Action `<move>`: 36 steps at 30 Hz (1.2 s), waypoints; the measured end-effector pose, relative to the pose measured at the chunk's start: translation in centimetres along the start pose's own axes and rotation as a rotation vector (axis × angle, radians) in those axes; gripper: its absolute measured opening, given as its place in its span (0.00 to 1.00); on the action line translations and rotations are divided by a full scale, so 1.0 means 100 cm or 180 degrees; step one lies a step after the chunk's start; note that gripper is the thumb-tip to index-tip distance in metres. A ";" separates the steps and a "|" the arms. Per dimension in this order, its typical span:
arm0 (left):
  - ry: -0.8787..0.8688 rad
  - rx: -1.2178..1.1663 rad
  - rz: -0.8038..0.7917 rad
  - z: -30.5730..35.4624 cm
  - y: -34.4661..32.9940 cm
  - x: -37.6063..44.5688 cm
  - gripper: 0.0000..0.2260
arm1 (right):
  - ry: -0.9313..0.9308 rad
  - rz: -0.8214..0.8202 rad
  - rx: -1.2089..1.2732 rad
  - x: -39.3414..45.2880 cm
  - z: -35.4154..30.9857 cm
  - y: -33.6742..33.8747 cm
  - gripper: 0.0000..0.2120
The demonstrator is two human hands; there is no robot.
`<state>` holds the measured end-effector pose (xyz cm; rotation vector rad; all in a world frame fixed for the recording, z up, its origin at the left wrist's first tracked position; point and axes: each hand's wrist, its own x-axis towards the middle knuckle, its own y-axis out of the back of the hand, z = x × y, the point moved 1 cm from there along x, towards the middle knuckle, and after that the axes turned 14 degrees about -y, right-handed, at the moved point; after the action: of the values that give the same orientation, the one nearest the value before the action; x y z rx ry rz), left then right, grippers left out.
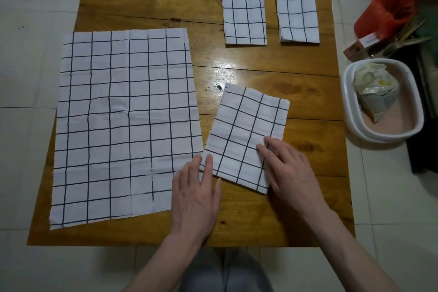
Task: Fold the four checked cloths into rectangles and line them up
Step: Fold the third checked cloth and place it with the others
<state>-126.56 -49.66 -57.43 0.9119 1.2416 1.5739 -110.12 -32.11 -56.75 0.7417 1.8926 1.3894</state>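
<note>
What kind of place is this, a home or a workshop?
Most likely a home: a low wooden table stands on a white tiled floor, with a white basin and a red plastic bag beside it.

- The left hand (pixel 198 187) is lying flat, palm down, fingers straight.
- The right hand (pixel 288 168) is lying flat, fingers slightly spread and pointing left.

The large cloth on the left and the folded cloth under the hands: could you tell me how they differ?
The large cloth lies fully unfolded and untouched; the folded cloth is a small rectangle with the left hand and right hand flat on its near corners. The large cloth sits roughly square to the table; the folded cloth is skewed. Both are white with dark checks.
</note>
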 end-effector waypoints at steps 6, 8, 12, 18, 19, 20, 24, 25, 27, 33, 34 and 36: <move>0.0048 -0.0092 0.0068 0.002 0.010 0.019 0.25 | -0.0339 -0.0121 -0.0427 -0.023 -0.008 -0.001 0.26; -0.0092 -0.0248 0.0130 0.006 0.013 0.022 0.23 | -0.0603 -0.0101 -0.0362 -0.030 -0.017 0.001 0.27; -0.0652 -0.0376 0.0192 0.019 0.011 0.013 0.20 | -0.0935 -0.0071 -0.0010 -0.034 -0.034 0.002 0.27; -0.1039 -0.0083 -0.0169 0.026 -0.006 -0.003 0.22 | -0.0424 0.0031 0.0324 -0.029 -0.033 0.001 0.23; -0.1001 -0.0042 -0.0200 0.024 -0.008 -0.004 0.23 | -0.0288 0.0058 0.0265 -0.030 -0.031 0.000 0.22; -0.0975 -0.0018 -0.0216 0.021 -0.009 -0.004 0.23 | -0.0168 0.0071 0.0209 -0.033 -0.029 -0.002 0.23; -0.1014 0.0024 -0.0213 0.016 -0.009 -0.005 0.24 | 0.0163 -0.0016 -0.0156 -0.045 -0.021 -0.016 0.27; -0.1038 0.0016 -0.0198 0.016 -0.009 -0.005 0.25 | 0.0196 -0.0056 -0.0240 -0.048 -0.021 -0.020 0.28; -0.1075 -0.0002 -0.0201 0.017 -0.009 -0.004 0.26 | 0.0198 -0.0120 -0.0335 -0.052 -0.021 -0.026 0.29; -0.0899 0.0084 -0.0531 0.024 -0.016 -0.003 0.27 | 0.0102 -0.0224 -0.0458 -0.054 -0.022 -0.033 0.30; -0.0849 0.0097 -0.0566 0.025 -0.018 -0.004 0.27 | 0.0094 -0.0214 -0.0470 -0.054 -0.023 -0.032 0.30; -0.0742 0.0106 -0.0597 0.028 -0.020 -0.006 0.28 | 0.0109 -0.0192 -0.0491 -0.054 -0.026 -0.031 0.29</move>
<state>-123.35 -49.19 -58.77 0.9423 1.1542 1.2651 -109.00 -38.64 -58.18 0.5844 1.7948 1.4991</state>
